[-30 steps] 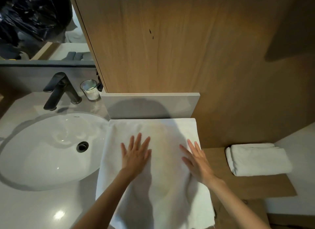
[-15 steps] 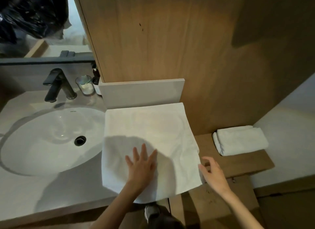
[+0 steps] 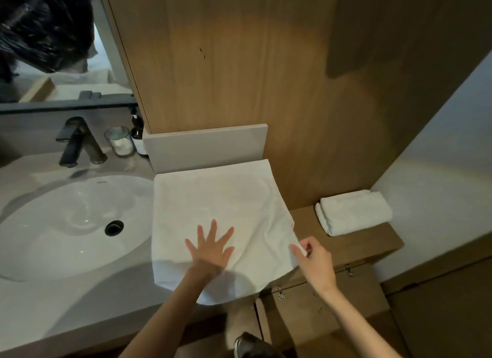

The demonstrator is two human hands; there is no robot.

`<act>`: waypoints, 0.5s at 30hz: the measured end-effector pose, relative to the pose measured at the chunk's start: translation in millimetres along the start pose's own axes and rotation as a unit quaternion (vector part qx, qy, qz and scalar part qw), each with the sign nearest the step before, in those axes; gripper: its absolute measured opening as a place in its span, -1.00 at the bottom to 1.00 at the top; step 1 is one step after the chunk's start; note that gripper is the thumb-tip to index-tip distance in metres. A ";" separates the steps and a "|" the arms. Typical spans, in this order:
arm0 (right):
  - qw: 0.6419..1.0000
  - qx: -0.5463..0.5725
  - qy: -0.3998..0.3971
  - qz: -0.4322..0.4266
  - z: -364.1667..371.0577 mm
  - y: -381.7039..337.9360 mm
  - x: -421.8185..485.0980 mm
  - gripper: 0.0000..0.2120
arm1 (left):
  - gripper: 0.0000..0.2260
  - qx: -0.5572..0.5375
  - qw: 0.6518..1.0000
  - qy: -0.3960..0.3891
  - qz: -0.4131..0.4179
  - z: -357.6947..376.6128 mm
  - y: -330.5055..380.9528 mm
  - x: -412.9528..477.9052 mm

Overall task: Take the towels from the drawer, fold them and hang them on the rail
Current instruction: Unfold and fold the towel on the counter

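A white towel (image 3: 221,205) lies spread flat on the counter to the right of the sink, its near edge hanging over the counter's front. My left hand (image 3: 210,248) presses on its near middle with fingers straight and spread. My right hand (image 3: 315,261) pinches the towel's near right corner between thumb and fingers, just past the counter's right end. A second white towel (image 3: 354,212), folded, rests on the lower wooden shelf (image 3: 372,244) to the right. No rail or drawer shows.
A white oval sink (image 3: 66,224) with a dark tap (image 3: 77,141) fills the left of the grey counter (image 3: 80,299). A glass jar (image 3: 119,144) and a dark bottle (image 3: 138,136) stand behind it. A wooden wall panel (image 3: 239,64) rises behind.
My left hand slid toward me along the towel. My right hand left the towel's surface, moved right to its near corner and took hold of it. The camera view pulled back.
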State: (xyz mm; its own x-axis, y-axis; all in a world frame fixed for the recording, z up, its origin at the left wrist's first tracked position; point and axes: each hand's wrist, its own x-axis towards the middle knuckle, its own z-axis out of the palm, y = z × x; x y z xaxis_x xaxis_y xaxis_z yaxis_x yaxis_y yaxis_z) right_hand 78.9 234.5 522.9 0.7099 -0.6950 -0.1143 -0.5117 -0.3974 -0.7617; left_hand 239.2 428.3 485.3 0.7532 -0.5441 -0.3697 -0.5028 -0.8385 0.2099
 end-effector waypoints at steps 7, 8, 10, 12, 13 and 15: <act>0.963 0.142 -0.221 -0.064 -3.7 -54.2 5.8 -0.76 | -0.55 -0.033 0.999 -0.031 0.022 -7.0 -7.2 2.2; 0.954 0.137 -0.261 -0.062 -1.0 -53.7 11.5 -0.73 | -0.55 -0.042 0.998 -0.033 0.021 -8.2 -7.4 2.2; 0.956 0.075 -0.275 -0.067 4.4 -45.3 21.9 -0.70 | -0.56 -0.065 0.997 -0.036 0.017 -9.8 -7.3 1.9; 0.960 -0.053 -0.261 -0.081 6.4 -33.6 29.7 -0.69 | -0.57 -0.084 0.996 -0.038 0.013 -11.7 -7.2 2.5; 0.954 -0.110 -0.270 -0.074 6.0 -31.3 31.3 -0.63 | -0.57 -0.091 0.995 -0.039 0.012 -12.6 -7.1 3.2; 0.939 -0.168 -0.294 -0.053 6.7 -27.7 33.1 -0.46 | -0.58 -0.093 0.995 -0.041 0.011 -13.0 -7.2 4.1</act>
State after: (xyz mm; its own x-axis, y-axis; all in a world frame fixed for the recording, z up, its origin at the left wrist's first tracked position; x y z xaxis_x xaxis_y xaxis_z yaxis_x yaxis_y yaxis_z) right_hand 119.8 226.6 535.9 0.8593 -0.2287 -0.4576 -0.4771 -0.6810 -0.5555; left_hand 251.5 431.8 494.1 0.7017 -0.5647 -0.4344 -0.4263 -0.8213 0.3792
